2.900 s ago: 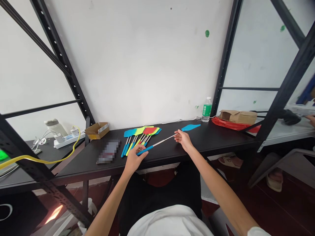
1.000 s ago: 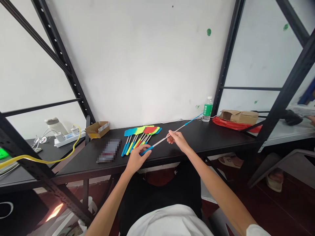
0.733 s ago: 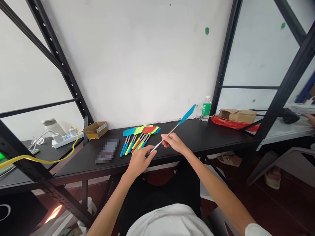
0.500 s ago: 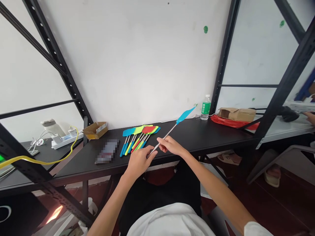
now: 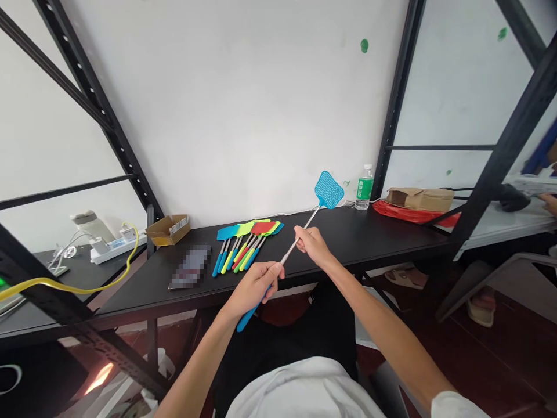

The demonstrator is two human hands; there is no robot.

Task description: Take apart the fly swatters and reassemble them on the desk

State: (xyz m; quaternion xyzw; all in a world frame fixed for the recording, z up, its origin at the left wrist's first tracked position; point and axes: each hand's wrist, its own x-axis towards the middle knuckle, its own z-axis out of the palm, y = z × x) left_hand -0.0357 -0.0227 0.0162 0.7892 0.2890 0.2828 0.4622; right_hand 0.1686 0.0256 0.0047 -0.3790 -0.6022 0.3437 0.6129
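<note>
A blue fly swatter [image 5: 329, 190] slants up to the right above the table's front edge, its perforated square head facing me. My left hand [image 5: 257, 284] is wrapped round the upper part of its blue handle, whose end sticks out below the fist. Farther up, my right hand [image 5: 312, 246] pinches the thin metal rod between thumb and fingers. Left of the hands, a row of several fly swatters [image 5: 246, 244] in blue, yellow-green and red lies on the black table [image 5: 348, 244], heads toward the wall and overlapping.
A pixelated flat phone-like object [image 5: 190, 267] and an open cardboard box [image 5: 169, 230] lie on the left. Toward the right stand a water bottle [image 5: 364, 188] and a torn carton [image 5: 420, 199] on red plastic [image 5: 391, 213]. Black metal posts [image 5: 394, 104] frame the table. Another person's hand [image 5: 549, 203] shows far right.
The held swatter has turned so its head shows broad side on, and its blue handle has come into view. My right hand has moved slightly up and right along the rod.
</note>
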